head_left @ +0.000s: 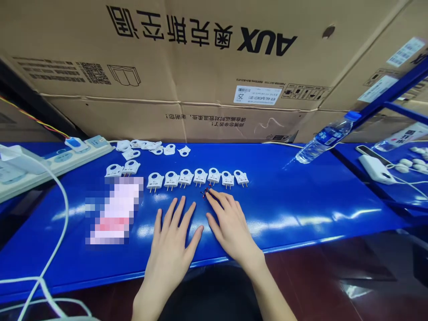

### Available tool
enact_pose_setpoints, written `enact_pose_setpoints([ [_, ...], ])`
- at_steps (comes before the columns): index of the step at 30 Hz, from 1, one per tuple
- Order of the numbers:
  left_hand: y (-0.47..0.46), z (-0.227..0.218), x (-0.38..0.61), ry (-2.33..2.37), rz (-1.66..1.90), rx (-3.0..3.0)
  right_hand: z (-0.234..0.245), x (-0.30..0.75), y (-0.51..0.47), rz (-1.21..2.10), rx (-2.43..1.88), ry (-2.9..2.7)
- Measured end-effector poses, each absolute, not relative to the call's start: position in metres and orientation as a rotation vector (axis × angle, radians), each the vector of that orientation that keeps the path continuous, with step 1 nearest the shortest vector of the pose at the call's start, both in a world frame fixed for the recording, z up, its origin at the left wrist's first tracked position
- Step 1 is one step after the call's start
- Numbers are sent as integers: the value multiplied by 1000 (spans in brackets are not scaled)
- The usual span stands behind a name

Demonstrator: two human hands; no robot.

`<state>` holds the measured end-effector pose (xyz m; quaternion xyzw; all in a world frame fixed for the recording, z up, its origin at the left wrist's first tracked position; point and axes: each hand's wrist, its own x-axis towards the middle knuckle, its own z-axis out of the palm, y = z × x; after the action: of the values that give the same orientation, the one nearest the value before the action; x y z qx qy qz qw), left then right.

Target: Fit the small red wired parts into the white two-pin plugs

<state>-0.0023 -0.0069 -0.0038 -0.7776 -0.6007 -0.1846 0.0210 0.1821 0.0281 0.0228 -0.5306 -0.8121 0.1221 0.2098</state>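
Note:
My left hand (pixel 174 236) lies flat on the blue tabletop (pixel 301 196), fingers spread, with nothing in it. With its fingertips, my right hand (pixel 230 223) touches a small cluster of dark and red parts (pixel 204 192), too small to make out. The right thumb is apart from the fingers. Beyond both hands runs a row of several white two-pin plugs with ring-shaped tops, among them one plug (pixel 185 178) near the middle and another plug (pixel 241 178) at the right end. A bit of red shows at the pins of a plug (pixel 214 175) ahead of my right hand.
More white plug parts (pixel 150 146) lie at the back left. A pixelated pink-white patch (pixel 117 209) covers something left of my hands. Power strips (pixel 60 162) and a white cable (pixel 63 214) occupy the left. A water bottle (pixel 326 138) leans back right; cardboard (pixel 200 67) walls the rear.

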Motion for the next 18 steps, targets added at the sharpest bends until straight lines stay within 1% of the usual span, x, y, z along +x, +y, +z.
enact_pose_setpoints([
  [8,-7,-3,-2,-1863,-567,-2411,13,194,2,207,-1534,-2311],
  [13,-4,-4,0,-1845,-570,-2402,16,190,5,261,-1625,-2369],
  [18,-1,-5,0,-1849,-555,-2412,15,188,9,308,-1601,-2327],
])
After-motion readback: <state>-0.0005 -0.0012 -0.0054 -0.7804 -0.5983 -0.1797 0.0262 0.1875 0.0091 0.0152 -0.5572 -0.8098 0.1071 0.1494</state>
